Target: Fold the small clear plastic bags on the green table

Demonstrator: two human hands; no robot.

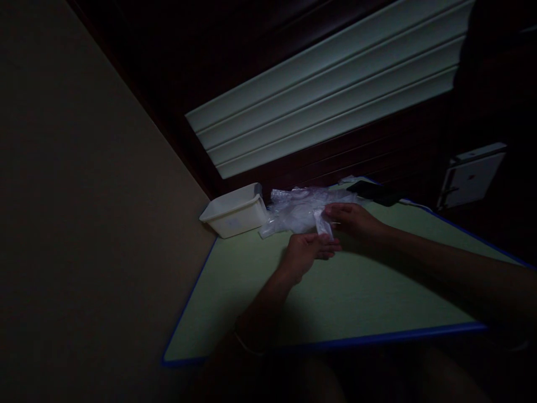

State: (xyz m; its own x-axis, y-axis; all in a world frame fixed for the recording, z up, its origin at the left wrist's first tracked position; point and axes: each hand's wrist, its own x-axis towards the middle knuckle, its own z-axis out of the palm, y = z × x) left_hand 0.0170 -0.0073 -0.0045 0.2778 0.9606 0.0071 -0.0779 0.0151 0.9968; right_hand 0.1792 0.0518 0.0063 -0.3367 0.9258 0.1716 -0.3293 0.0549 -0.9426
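Note:
Between my two hands, above the pale green tabletop (369, 296), is a small clear plastic bag (323, 225) with something whitish showing in it. My left hand (305, 252) pinches its lower end, thumb on top and fingers beneath. At the upper end my right hand (350, 217) grips it between thumb and fingers. Just behind the hands lies a loose heap of clear plastic bags (293, 210). The dim light hides what the small bag contains.
A cream plastic bin (237, 218) stands left of the heap, close to the wall (104, 224). A dark object (373, 193) lies at the table's back right, with a pale cable (415, 205) beside it. Blue edging (377, 337) borders the table. Beyond it is a white box (472, 176).

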